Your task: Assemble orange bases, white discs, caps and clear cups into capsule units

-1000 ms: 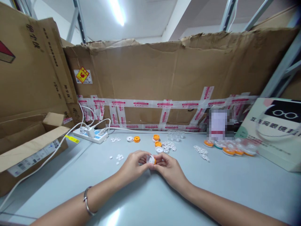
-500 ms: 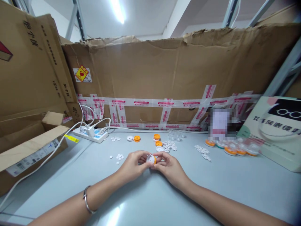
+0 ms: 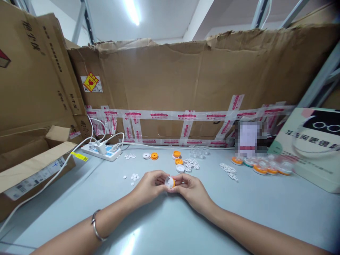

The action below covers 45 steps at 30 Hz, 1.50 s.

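Pale blue table (image 3: 164, 223) fills the foreground under our wrists. Our left hand (image 3: 153, 183) and right hand (image 3: 193, 189) meet over it, fingers curled and thumbs pressing in, together grasping a small round piece (image 3: 169, 182); its white cup side faces left, its orange rim right. Just past our left hand lie white discs (image 3: 135, 176). Straight beyond the piece we have a white wheel (image 3: 180, 168), an orange wheel (image 3: 179, 162) and a pile of white perforated parts (image 3: 192, 165). Farther right, clear-topped orange cases (image 3: 260, 170) crowd before a pale bag (image 3: 305, 156). Behind everything, past a white power strip (image 3: 114, 156) at left, a tall taped cardboard box (image 3: 170, 81) blocks the rear.
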{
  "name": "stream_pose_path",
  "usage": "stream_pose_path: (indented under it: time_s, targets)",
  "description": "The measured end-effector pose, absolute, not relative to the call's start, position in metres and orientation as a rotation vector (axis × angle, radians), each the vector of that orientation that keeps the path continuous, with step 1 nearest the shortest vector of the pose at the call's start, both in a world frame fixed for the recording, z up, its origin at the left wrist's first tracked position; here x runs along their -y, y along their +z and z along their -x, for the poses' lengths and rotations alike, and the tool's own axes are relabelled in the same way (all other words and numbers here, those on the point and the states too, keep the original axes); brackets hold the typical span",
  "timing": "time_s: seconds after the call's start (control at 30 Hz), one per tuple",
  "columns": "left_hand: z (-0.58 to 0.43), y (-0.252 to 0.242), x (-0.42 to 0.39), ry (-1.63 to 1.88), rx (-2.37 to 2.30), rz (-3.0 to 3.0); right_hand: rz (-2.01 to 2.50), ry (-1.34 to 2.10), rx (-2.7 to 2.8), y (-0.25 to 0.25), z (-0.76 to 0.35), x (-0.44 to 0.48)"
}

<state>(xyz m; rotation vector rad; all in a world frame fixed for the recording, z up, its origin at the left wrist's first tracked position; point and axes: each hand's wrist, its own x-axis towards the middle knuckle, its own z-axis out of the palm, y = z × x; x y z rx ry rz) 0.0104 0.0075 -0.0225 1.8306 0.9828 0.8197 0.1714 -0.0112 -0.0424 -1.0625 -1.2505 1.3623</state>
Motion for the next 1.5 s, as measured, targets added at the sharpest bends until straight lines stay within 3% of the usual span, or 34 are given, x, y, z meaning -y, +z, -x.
stream_pose_path:
  time_s: [0.2, 0.53, 0.63, 0.77, 0.87, 1.07, 1.5]
  targets:
    - [-0.005, -0.016, -0.006, 0.846, -0.977, -2.161, 1.057, 1.344, 1.185, -0.042, -0.175, 0.005]
    - [-0.007, -0.014, 0.001, 0.765, -1.053, -2.391, 1.028, 1.605, 1.254, -0.038, -0.177, 0.009]
    - [-0.006, -0.017, 0.0, 0.704, -1.102, -2.46, 1.188, 1.438, 1.407, -0.027, -0.193, -0.004]
    - [-0.005, -0.021, 0.0, 0.648, -1.101, -2.5, 1.353, 0.858, 1.437, -0.01, -0.236, -0.032]
    - [-0.007, -0.021, 0.001, 0.641, -1.095, -2.504, 1.405, 0.683, 1.614, -0.009, -0.259, -0.045]
    - [-0.008, -0.023, 0.0, 0.677, -1.125, -2.478, 1.302, 0.519, 2.176, -0.024, -0.256, -0.042]
    - [-0.006, -0.018, 0.003, 0.741, -1.166, -2.353, 1.399, 0.432, 2.172, -0.024, -0.246, -0.037]
